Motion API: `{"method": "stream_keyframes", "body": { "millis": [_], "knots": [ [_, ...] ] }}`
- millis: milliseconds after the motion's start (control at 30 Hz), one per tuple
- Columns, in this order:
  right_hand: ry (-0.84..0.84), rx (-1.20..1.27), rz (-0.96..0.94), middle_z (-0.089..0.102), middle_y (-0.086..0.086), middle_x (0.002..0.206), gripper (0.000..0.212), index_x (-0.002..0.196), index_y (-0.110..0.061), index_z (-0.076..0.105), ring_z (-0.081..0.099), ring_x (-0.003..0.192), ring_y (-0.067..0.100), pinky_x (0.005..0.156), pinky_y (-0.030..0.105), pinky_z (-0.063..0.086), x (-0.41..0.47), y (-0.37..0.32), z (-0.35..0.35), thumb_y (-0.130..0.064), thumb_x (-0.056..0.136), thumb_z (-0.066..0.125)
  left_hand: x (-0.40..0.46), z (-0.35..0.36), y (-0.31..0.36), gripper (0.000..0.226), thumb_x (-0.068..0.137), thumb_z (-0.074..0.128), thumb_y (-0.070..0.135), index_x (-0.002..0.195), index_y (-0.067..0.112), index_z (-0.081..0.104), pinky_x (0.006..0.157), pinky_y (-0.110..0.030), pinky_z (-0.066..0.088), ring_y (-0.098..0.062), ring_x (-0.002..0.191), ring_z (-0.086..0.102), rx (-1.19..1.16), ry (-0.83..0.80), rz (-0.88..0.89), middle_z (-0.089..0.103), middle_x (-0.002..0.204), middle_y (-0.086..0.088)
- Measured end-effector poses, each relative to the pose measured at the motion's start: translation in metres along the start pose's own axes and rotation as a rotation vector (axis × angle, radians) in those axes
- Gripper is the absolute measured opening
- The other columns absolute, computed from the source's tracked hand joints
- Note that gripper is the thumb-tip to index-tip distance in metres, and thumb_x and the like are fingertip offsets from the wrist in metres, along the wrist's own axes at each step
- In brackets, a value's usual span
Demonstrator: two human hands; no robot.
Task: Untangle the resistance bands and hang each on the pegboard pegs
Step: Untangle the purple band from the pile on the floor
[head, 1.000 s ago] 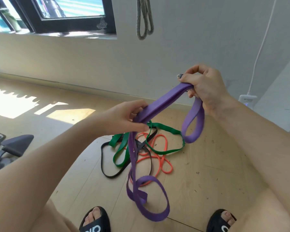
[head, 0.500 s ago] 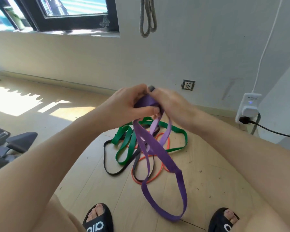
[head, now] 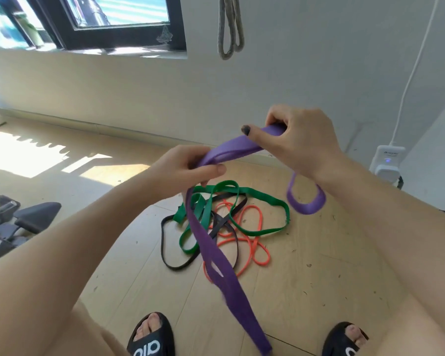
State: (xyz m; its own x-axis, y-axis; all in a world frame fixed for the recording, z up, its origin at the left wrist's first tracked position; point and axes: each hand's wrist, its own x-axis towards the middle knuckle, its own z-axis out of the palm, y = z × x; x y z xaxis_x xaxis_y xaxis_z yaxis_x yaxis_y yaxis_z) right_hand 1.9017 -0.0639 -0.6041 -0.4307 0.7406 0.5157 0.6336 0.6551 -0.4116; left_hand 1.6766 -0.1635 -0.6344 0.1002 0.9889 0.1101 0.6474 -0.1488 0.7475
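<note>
both hands hold the purple band [head: 216, 255] up over the wooden floor [head: 319, 278]. the left hand [head: 188, 168] pinches it between thumb and curled fingers, and the right hand [head: 296, 140] grips it higher and further right, fingers wrapped round the flat strap. a short doubled stretch of purple runs taut between the two hands. from the left hand a long doubled length hangs down and toward the near edge, ending between two feet in black slides [head: 152, 337]; its lower part is blurred. from under the right hand a short loop of the same band droops beside the wrist. on the floor beneath lie three more bands in one tangle: a green band [head: 262, 199], a black band [head: 165, 242] and an orange band [head: 257, 242], crossing over each other. a grey band [head: 229, 29] hangs against the white wall [head: 293, 60] above, its top out of frame. a dark-framed window [head: 118, 27] sits upper left, a white plug adapter [head: 387, 163] at right, and grey exercise equipment [head: 18, 222] at the left edge.
</note>
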Motion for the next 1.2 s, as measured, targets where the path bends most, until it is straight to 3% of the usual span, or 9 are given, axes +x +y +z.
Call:
{"method": "stream_keyframes", "body": {
  "millis": [133, 333, 467, 633, 800, 900, 967, 1100, 1200],
  "knots": [
    [-0.045, 0.020, -0.031, 0.051, -0.006, 0.060, 0.053, 0.073, -0.020, 0.056, 0.048, 0.058, 0.012, 0.055, 0.032, 0.034, 0.000, 0.010, -0.005, -0.070, 0.091, 0.055, -0.003, 0.000, -0.002, 0.031, 0.079, 0.071, 0.055, 0.083, 0.028, 0.056, 0.063, -0.037, 0.038, -0.016, 0.062, 0.046, 0.106, -0.056, -0.007, 0.045, 0.067, 0.005],
    [-0.049, 0.156, 0.024, 0.054, 0.003, 0.062, 0.056, 0.075, -0.014, 0.061, 0.044, 0.056, 0.012, 0.053, 0.021, 0.032, 0.003, 0.031, -0.014, -0.066, 0.093, 0.054, -0.003, -0.015, 0.010, 0.036, 0.078, 0.073, 0.039, 0.109, 0.024, 0.065, 0.082, -0.035, 0.055, -0.021, 0.086, 0.068, 0.082, 0.002, 0.007, 0.072, 0.091, 0.004],
    [-0.045, 0.247, 0.074, 0.047, 0.001, 0.057, 0.057, 0.075, -0.009, 0.061, 0.040, 0.050, 0.009, 0.051, 0.018, 0.032, 0.001, 0.036, -0.017, -0.063, 0.094, 0.056, -0.005, 0.003, 0.007, 0.025, 0.086, 0.066, 0.043, 0.095, 0.020, 0.059, 0.077, -0.050, 0.054, -0.023, 0.076, 0.060, 0.461, -0.126, 0.049, 0.063, 0.080, 0.002],
    [-0.401, 0.191, 0.129, 0.061, -0.004, 0.063, 0.058, 0.073, -0.023, 0.057, 0.049, 0.052, 0.006, 0.054, 0.019, 0.037, -0.009, 0.043, -0.014, -0.078, 0.085, 0.043, -0.010, -0.017, 0.023, 0.012, 0.098, 0.066, 0.019, 0.108, 0.018, 0.059, 0.081, -0.033, 0.061, -0.013, 0.082, 0.073, 0.101, 0.127, 0.042, 0.065, 0.090, 0.003],
    [-0.770, 0.354, 0.133, 0.073, -0.001, 0.094, 0.065, 0.106, -0.038, 0.060, 0.072, 0.080, 0.015, 0.076, 0.035, 0.060, -0.029, 0.021, -0.005, -0.091, 0.071, 0.044, -0.016, -0.014, 0.042, 0.022, 0.094, 0.072, 0.020, 0.111, 0.015, 0.060, 0.067, -0.030, 0.061, -0.018, 0.065, 0.068, 0.015, 0.113, 0.097, 0.062, 0.086, 0.010],
    [-0.760, 0.512, 0.111, 0.071, 0.005, 0.094, 0.059, 0.114, -0.026, 0.058, 0.070, 0.083, 0.019, 0.079, 0.035, 0.059, -0.037, 0.000, 0.004, -0.072, 0.076, 0.066, -0.014, -0.006, 0.047, 0.024, 0.092, 0.074, 0.025, 0.112, 0.019, 0.062, 0.066, -0.026, 0.059, -0.013, 0.066, 0.067, 0.071, 0.113, 0.103, 0.066, 0.087, 0.009],
    [-0.683, 0.578, 0.087, 0.064, 0.006, 0.084, 0.045, 0.105, -0.017, 0.058, 0.060, 0.072, 0.014, 0.070, 0.029, 0.053, -0.039, -0.013, 0.007, -0.041, 0.079, 0.085, -0.014, -0.003, 0.050, 0.024, 0.089, 0.077, 0.028, 0.109, 0.021, 0.064, 0.067, -0.022, 0.058, -0.007, 0.066, 0.066, 0.101, 0.122, 0.114, 0.068, 0.085, 0.009],
    [-0.498, 0.573, 0.080, 0.047, -0.003, 0.064, 0.029, 0.074, -0.017, 0.053, 0.044, 0.060, 0.012, 0.061, 0.031, 0.035, -0.033, -0.013, 0.003, -0.008, 0.079, 0.081, -0.014, -0.007, 0.042, 0.022, 0.085, 0.082, 0.029, 0.099, 0.022, 0.067, 0.064, -0.019, 0.055, -0.003, 0.062, 0.065, 0.095, 0.101, 0.075, 0.071, 0.078, 0.009],
    [-0.411, 0.609, 0.109, 0.043, -0.014, 0.054, 0.023, 0.068, -0.019, 0.055, 0.040, 0.056, 0.009, 0.058, 0.028, 0.031, -0.026, -0.010, -0.003, -0.009, 0.078, 0.073, -0.014, -0.003, 0.029, 0.035, 0.076, 0.085, 0.043, 0.096, 0.026, 0.062, 0.070, -0.044, 0.059, -0.021, 0.072, 0.068, 0.116, -0.032, 0.033, 0.070, 0.080, 0.003]
  ]
}}
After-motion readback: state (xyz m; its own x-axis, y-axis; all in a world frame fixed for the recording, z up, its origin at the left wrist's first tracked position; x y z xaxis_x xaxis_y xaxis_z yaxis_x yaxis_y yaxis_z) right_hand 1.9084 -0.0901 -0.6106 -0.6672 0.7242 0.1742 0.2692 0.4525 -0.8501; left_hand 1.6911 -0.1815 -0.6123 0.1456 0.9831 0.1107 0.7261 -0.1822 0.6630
